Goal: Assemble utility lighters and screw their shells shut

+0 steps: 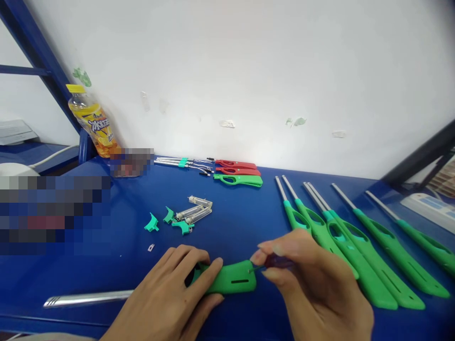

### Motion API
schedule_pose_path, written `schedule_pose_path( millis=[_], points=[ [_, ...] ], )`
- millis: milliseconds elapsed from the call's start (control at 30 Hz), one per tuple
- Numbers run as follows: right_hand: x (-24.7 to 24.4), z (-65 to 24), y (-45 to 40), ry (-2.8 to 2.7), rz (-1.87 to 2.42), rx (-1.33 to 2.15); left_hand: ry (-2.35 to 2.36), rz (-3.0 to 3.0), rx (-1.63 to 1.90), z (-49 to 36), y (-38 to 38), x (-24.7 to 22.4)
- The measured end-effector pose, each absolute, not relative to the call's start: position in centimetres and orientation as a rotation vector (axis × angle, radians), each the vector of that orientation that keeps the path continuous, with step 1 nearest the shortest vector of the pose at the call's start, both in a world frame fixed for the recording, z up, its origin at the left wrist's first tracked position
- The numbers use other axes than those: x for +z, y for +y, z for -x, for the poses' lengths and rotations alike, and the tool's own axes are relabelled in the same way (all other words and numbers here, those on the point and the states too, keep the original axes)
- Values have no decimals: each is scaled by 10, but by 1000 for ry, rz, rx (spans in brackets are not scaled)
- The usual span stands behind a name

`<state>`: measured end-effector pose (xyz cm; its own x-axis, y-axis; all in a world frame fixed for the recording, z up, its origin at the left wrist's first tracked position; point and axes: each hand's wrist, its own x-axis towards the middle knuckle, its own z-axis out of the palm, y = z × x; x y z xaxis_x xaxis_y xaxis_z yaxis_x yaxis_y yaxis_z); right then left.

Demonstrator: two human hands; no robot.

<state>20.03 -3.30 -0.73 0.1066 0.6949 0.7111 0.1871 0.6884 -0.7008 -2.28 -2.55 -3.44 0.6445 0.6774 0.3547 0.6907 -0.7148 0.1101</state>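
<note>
My left hand is closed over the middle of a green gas lighter, pressing it to the blue table. The lighter's silver tube sticks out to the left, while its slotted handle end points right. In my right hand, thumb and fingers pinch a small screwdriver with a dark, purplish handle. Its thin metal tip touches the end of the lighter's handle. Beyond my left hand lie teal triggers, clear fuel tanks and a tiny white piece.
Several green lighters lie side by side at the right. Near the wall are red handle shells, a green shell and metal tubes with wires. A drink bottle stands back left; a power strip lies far right.
</note>
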Motion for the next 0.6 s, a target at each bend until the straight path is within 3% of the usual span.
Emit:
schedule_pose_path(
  millis=[267, 467, 600],
  points=[
    [-15, -201, -35, -1424, 809, 195, -1158, 2795, -601, 23, -27, -34],
    [-10, -189, -42, -1210, 936, 221, -1176, 2802, -619, 20, -26, -33],
    [-8, -199, -33, -1239, 793, 165, -1128, 2780, -671, 20, -25, -30]
  ],
)
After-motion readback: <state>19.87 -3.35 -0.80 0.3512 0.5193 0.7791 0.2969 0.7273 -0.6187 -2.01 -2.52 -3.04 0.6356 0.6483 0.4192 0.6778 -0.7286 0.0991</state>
